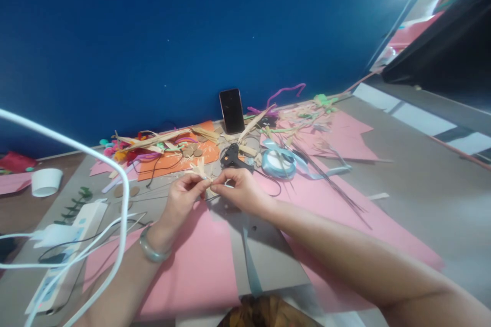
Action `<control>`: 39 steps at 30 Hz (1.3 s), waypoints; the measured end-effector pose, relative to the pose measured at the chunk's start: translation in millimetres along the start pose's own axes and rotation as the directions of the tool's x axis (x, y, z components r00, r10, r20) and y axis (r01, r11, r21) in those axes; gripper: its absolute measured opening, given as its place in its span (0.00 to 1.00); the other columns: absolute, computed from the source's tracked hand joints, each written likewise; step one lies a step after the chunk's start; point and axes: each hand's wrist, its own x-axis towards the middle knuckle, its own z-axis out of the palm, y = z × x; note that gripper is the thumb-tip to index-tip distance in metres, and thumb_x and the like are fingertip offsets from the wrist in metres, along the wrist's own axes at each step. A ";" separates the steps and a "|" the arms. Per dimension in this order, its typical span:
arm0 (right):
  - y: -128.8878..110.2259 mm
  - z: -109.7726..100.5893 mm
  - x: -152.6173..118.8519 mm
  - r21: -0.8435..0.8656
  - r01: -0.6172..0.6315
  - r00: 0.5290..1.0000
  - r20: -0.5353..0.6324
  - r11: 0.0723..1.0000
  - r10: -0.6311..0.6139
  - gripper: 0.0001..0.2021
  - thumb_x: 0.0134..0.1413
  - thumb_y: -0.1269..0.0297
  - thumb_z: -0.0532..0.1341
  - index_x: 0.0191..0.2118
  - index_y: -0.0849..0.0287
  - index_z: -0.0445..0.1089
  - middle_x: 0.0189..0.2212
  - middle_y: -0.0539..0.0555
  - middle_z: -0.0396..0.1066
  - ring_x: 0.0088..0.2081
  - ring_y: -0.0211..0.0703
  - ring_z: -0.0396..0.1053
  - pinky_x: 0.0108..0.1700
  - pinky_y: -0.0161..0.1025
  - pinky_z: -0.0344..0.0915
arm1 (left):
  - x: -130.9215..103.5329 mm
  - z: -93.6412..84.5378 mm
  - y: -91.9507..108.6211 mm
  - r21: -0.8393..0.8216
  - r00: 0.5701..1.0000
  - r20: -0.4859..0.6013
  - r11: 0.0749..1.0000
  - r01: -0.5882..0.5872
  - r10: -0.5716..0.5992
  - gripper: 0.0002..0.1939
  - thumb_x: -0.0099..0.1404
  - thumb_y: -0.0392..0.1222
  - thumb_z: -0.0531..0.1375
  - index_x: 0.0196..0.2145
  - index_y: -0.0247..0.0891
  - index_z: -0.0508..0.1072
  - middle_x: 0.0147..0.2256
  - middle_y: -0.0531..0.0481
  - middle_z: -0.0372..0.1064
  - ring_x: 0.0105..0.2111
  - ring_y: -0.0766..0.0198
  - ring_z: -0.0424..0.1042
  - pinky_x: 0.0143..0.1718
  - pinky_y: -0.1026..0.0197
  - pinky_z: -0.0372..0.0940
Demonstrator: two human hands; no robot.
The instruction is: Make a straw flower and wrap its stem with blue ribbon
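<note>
My left hand (187, 191) is closed in a pinch on a pale dried-husk piece (199, 167), whose strips fan out above the fingers. My right hand (240, 189) pinches at the same spot, fingertips meeting those of the left; what it grips is too small to make out. A strip of light blue ribbon (250, 260) runs below the hands toward my lap; its upper end is hidden. Just beyond the right hand lies a black glue gun (233, 156). A roll of light blue ribbon (279, 163) rests to its right, with a loose tail.
A phone (232, 111) leans against the blue wall (192, 36). Pink sheets (199, 265) and an orange sheet (172, 161) bear craft scraps. Dark thin stems (333, 184) lie at right. At left are a power strip (69, 260), a white cable (125, 204) and a white cup (46, 182).
</note>
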 end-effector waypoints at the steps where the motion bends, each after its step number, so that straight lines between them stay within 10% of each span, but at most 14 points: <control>1: 0.5 0.6 -0.5 -0.002 0.008 1.000 -0.006 1.000 -0.008 0.07 0.49 0.64 0.65 0.26 0.62 0.73 0.18 0.47 0.66 0.19 0.33 0.57 0.23 0.32 0.54 | -0.3 0.3 -0.6 -0.015 1.000 -0.001 1.000 0.012 -0.012 0.13 0.53 0.46 0.69 0.22 0.37 0.70 0.17 0.55 0.65 0.18 0.69 0.62 0.23 0.65 0.57; 15: 6.4 5.5 -1.4 -0.190 0.104 0.992 -0.055 0.976 -0.116 0.04 0.51 0.68 0.62 0.29 0.61 0.74 0.22 0.49 0.71 0.26 0.37 0.68 0.28 0.31 0.60 | -3.6 6.2 -7.1 -0.195 0.995 -0.029 0.977 0.089 -0.096 0.13 0.52 0.43 0.70 0.24 0.36 0.70 0.20 0.56 0.65 0.21 0.70 0.63 0.25 0.65 0.58; 25: -0.9 -1.0 2.5 0.206 -0.099 0.991 0.105 0.973 0.079 0.10 0.52 0.61 0.64 0.28 0.63 0.72 0.26 0.51 0.74 0.26 0.34 0.66 0.31 0.31 0.61 | -2.4 3.2 5.3 -0.371 0.974 0.199 0.911 0.177 -0.108 0.15 0.51 0.42 0.71 0.37 0.36 0.77 0.25 0.54 0.71 0.22 0.70 0.67 0.27 0.65 0.62; 32: -5.6 -6.0 2.7 0.472 -0.322 0.911 0.391 0.821 0.132 0.15 0.49 0.55 0.67 0.28 0.63 0.67 0.21 0.48 0.70 0.15 0.25 0.45 0.17 0.30 0.37 | -2.2 0.6 3.1 -0.333 0.950 0.305 0.926 0.176 -0.071 0.10 0.59 0.43 0.65 0.36 0.34 0.79 0.21 0.51 0.69 0.23 0.68 0.67 0.30 0.63 0.63; 39: -4.7 -3.8 2.6 0.344 -0.205 0.966 0.221 0.916 0.133 0.11 0.50 0.60 0.67 0.26 0.62 0.70 0.18 0.48 0.69 0.16 0.28 0.51 0.17 0.29 0.46 | -3.4 4.2 5.6 -0.280 0.976 0.208 0.952 0.127 -0.069 0.09 0.58 0.43 0.66 0.25 0.36 0.75 0.19 0.53 0.68 0.22 0.69 0.66 0.29 0.65 0.62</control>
